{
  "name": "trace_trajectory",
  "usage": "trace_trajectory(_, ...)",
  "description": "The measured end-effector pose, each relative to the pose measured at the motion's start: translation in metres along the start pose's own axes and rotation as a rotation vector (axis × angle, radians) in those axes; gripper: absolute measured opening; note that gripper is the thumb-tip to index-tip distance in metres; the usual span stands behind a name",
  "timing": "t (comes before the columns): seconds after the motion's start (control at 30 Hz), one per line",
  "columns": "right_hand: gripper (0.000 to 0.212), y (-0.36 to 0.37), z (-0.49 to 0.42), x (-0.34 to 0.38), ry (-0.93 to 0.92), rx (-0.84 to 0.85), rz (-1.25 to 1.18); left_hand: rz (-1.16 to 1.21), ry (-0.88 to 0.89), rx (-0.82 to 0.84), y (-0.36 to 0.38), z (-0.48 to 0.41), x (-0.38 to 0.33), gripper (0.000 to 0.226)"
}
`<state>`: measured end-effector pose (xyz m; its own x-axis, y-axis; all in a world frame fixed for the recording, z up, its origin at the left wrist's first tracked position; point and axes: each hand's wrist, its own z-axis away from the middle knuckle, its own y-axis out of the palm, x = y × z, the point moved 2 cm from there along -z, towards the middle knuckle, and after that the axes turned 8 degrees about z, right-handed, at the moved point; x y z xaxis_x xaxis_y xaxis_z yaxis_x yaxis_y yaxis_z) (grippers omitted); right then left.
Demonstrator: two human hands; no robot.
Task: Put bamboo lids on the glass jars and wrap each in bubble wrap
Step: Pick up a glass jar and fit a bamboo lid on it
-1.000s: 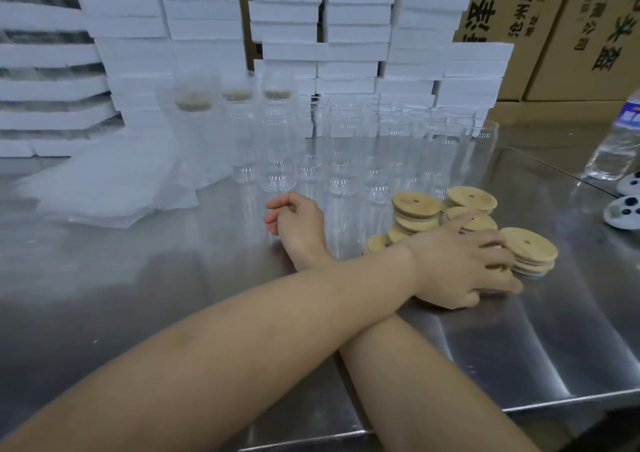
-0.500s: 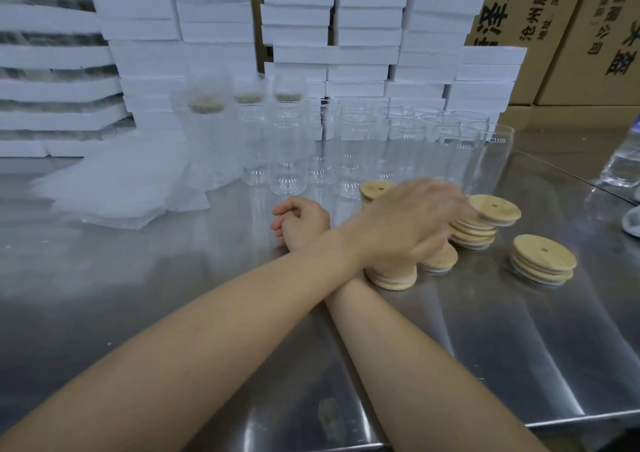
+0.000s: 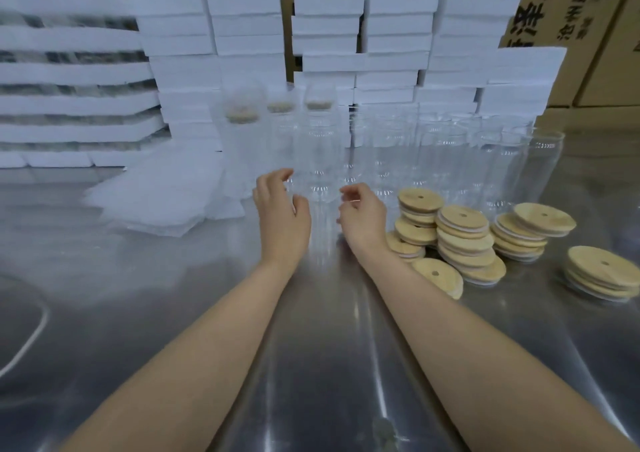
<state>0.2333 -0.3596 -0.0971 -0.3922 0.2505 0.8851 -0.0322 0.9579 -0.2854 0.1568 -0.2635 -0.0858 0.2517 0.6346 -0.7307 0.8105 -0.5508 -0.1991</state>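
At 12 o'clock, left hand [image 3: 282, 217] and right hand [image 3: 363, 219] are flanking a jar [image 3: 320, 160], half-curled, empty; lids [image 3: 464, 233] at 3 o'clock.

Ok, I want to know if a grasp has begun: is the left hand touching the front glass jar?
Cannot tell. The head view shows the left hand curled beside the front glass jar, but its clear edge is too faint.

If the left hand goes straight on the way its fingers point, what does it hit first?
Probably the clear glass jar with a bamboo lid just beyond the left hand, though depth is unclear.
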Motion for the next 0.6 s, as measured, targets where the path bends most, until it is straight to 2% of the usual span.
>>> trace_trajectory(0.07,0.041,0.002,-0.008,-0.004,-0.001,-0.035,0.069,0.045,-0.162,0.012,0.006,-0.007,0.015,0.042)
trace_trajectory(0.13,0.05,0.008,-0.016,-0.003,-0.016,-0.038,0.086,0.068,-0.245,0.053,0.018,-0.016,0.02,0.044)
trace_trajectory(0.33,0.06,0.022,-0.037,-0.008,-0.01,-0.018,0.089,0.092,-0.319,0.113,0.047,-0.04,0.038,0.053)
trace_trajectory(0.53,0.071,0.031,-0.036,-0.007,-0.024,0.116,0.097,0.156,-0.339,0.155,0.055,-0.046,0.047,0.068)
trace_trajectory(0.6,0.072,0.027,-0.029,-0.004,-0.021,0.12,0.09,0.133,-0.323,0.185,0.05,-0.04,0.04,0.061)
